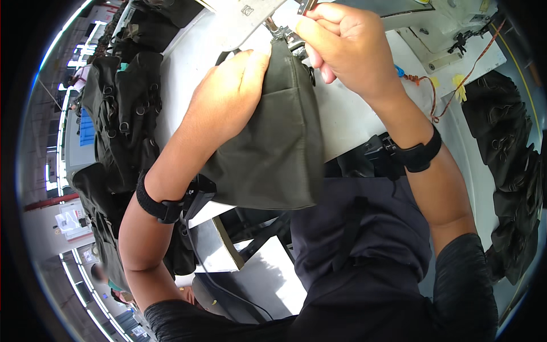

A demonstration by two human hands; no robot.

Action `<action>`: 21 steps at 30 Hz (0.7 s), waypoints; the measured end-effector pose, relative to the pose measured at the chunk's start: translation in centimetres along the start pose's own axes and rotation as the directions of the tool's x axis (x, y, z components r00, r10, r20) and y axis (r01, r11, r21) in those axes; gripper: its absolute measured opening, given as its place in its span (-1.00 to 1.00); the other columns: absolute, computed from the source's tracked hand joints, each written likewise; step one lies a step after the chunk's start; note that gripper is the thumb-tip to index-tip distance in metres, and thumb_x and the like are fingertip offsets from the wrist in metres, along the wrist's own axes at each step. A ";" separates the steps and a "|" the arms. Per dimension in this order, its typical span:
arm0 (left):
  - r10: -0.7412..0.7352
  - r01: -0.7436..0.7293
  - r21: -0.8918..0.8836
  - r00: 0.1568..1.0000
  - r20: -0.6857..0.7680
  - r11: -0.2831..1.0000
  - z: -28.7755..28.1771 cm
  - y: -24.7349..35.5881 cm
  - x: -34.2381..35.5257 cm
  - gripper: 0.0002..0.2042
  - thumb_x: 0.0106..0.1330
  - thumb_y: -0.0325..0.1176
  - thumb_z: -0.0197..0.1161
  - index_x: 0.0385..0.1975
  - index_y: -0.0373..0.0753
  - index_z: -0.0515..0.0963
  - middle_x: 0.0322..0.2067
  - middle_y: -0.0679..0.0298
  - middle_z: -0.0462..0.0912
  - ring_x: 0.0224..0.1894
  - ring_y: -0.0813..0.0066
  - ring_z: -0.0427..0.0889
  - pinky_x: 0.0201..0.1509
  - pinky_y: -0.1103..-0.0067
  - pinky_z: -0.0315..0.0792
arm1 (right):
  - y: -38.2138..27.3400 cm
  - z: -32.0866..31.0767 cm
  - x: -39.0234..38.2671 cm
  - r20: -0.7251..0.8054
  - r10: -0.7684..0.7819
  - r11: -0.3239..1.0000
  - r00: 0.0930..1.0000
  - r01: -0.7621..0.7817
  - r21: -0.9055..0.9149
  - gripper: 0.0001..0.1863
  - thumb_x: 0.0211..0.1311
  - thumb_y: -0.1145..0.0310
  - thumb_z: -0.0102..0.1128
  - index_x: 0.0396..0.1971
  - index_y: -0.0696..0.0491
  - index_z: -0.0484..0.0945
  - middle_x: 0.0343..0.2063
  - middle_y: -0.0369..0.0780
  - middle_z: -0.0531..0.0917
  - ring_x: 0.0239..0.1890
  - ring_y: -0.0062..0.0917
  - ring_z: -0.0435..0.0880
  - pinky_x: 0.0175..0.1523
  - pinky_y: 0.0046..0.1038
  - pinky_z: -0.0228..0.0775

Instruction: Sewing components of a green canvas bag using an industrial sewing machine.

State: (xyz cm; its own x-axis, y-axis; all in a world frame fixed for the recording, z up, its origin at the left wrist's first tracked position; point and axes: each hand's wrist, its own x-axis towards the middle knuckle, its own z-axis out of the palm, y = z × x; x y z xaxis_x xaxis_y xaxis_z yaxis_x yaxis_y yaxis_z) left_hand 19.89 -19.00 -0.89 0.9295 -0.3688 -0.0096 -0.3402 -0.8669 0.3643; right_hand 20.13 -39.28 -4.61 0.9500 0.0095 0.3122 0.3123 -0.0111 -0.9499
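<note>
My left hand (233, 91) grips the upper left part of a dark olive fabric bag (268, 154), its fingertips just left of the metal presser foot (285, 37) of a white sewing machine (242, 17). The bag lies on the white worktable (359, 125) and hangs toward my lap. My right hand (339, 43) is raised right of the presser foot, fingers curled around a small dark metal object at the top edge, too partly hidden to name. Black straps with devices circle both my forearms.
Heaps of similar dark bags with metal rings (117, 114) are at the left, and more (501, 182) at the right. An orange cord (439, 108) runs along the table's right side. Below are a pale board (262, 273) and a cable. A co-worker (102, 276) is at the far lower left.
</note>
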 end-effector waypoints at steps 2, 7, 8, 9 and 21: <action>0.065 -0.062 -0.112 0.998 0.023 0.992 0.1 -0.7 0.3 -0.64 0.60 -0.15 -0.05 -0.04 -0.32 0.58 -0.12 -0.18 0.67 -0.05 -0.17 0.64 0.05 0.21 0.51 | -0.2 -0.3 -0.1 0.068 0.021 1.000 0.997 -0.022 0.010 -0.62 0.45 0.18 0.25 -0.42 0.22 0.64 -0.63 -0.18 0.67 -0.71 -0.63 0.59 -0.60 -0.52 0.34; 0.625 -0.586 0.284 0.778 -0.064 0.759 0.3 -5.0 0.9 -0.73 0.53 -0.32 0.11 -0.05 -0.41 0.62 -0.02 -0.02 0.70 -0.06 0.03 0.69 0.13 0.33 0.49 | 2.2 0.7 -2.1 -0.051 -0.028 0.984 0.998 0.037 0.173 -0.78 0.45 0.36 0.17 -0.22 0.24 0.65 -0.57 -0.32 0.66 -0.58 -0.75 0.54 -0.48 -0.59 0.37; 0.633 -0.593 0.284 0.771 -0.069 0.754 0.7 -4.0 1.1 -0.73 0.53 -0.32 0.11 -0.05 -0.41 0.62 -0.02 -0.02 0.70 -0.06 0.03 0.69 0.13 0.33 0.49 | 3.1 -0.2 -2.8 -0.057 -0.033 0.985 0.998 0.042 0.165 -0.78 0.45 0.36 0.17 -0.22 0.24 0.65 -0.57 -0.32 0.66 -0.58 -0.75 0.54 -0.48 -0.59 0.37; 0.332 -0.362 -0.171 0.926 -0.181 0.916 1.3 -2.4 0.9 -0.75 0.50 -0.31 0.19 -0.07 -0.38 0.65 -0.06 0.10 0.72 -0.10 0.21 0.69 0.09 0.41 0.50 | 4.5 -1.0 -3.6 -0.059 -0.032 0.992 0.998 0.039 0.119 -0.77 0.45 0.37 0.17 -0.17 0.24 0.65 -0.52 -0.33 0.67 -0.52 -0.76 0.55 -0.43 -0.60 0.39; -0.053 0.022 -0.667 0.998 -0.026 0.745 1.0 -1.5 1.3 -0.83 0.31 -0.36 0.45 -0.22 -0.28 0.66 -0.22 0.39 0.60 -0.17 0.62 0.54 0.00 0.59 0.42 | 7.3 -0.9 -3.5 0.367 0.151 0.836 0.918 -0.317 0.448 -0.66 0.53 0.29 0.16 0.10 0.20 0.65 -0.02 -0.30 0.71 0.06 -0.68 0.59 0.24 -0.54 0.37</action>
State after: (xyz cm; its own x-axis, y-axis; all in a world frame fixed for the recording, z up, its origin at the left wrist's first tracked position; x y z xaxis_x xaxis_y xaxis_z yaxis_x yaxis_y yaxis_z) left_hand 21.45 -18.48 -2.34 0.9495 -0.3137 -0.0045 -0.1379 -0.4301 0.8922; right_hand 19.10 -40.33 -12.60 0.9172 0.3738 0.1379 -0.0423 0.4356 -0.8992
